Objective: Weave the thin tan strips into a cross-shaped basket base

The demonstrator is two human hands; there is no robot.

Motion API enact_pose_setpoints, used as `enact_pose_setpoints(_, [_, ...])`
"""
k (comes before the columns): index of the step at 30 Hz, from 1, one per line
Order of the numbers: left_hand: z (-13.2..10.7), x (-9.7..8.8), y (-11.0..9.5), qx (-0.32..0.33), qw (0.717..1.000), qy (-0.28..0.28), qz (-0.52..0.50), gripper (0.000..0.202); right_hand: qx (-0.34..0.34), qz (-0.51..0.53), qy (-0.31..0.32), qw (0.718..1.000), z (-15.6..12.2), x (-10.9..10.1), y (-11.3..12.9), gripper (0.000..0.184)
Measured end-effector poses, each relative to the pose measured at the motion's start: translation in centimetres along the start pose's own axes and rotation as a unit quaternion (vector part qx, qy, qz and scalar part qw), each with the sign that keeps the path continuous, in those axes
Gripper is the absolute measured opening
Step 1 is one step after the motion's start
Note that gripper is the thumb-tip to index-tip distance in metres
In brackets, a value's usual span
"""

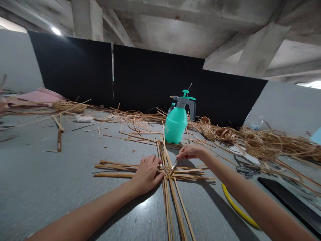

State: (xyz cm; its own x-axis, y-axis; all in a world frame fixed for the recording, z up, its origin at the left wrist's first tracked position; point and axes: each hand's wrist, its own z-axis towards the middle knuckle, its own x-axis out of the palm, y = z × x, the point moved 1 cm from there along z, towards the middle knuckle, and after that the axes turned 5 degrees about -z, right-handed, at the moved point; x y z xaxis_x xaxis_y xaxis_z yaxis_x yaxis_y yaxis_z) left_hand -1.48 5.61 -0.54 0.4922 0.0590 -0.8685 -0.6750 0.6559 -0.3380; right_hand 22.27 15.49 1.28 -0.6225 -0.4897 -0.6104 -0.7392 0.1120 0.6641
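Observation:
Flat tan cane strips (179,201) lie crossed on the grey table, interlaced in the middle. My left hand (147,175) rests on the left side of the crossing, its fingers bent and its thumb against the strips. A thin shiny metal tool (163,168) shows from under its fingers, slanting down to the crossing. My right hand (187,152) pinches another slim metal piece (174,165) above the right side, its tip touching down among the strips near the first. Whether the two metal pieces are joined cannot be made out.
A green pump sprayer (176,125) stands just beyond the strips. Loose cane lies along the back, with woven pieces (207,130) at right and a woven basket (69,106) at left. A yellow hoop (238,209) and black flat object (292,202) lie near my right forearm.

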Motion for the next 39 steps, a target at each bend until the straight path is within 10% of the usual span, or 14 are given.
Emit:
enact_pose_setpoints(8, [0.0,0.2,0.1,-0.002,1.000,-0.002,0.026,0.019,-0.023,-0.105,-0.023,0.994,-0.6,1.7,1.0,0.028])
enact_pose_setpoints(17, [0.0,0.3,-0.1,0.012,0.999,0.014,0.048,0.018,-0.147,-0.234,-0.208,0.938,-3.9,4.5,1.6,0.015])
enact_pose_setpoints(32, [-0.1,0.1,-0.7,0.100,0.994,0.039,0.019,0.013,-0.265,-0.182,-0.220,0.921,-5.2,7.3,0.4,0.012])
enact_pose_setpoints(36, [-0.4,-0.1,-0.7,0.105,0.993,0.046,0.013,0.016,-0.138,-0.276,-0.380,0.872,-9.1,3.8,-2.8,0.025])
enact_pose_setpoints(39, [-0.4,-0.1,-0.7,0.100,0.994,0.045,0.011,0.018,-0.002,-0.274,-0.489,0.828,-15.1,-1.4,-9.9,0.046])
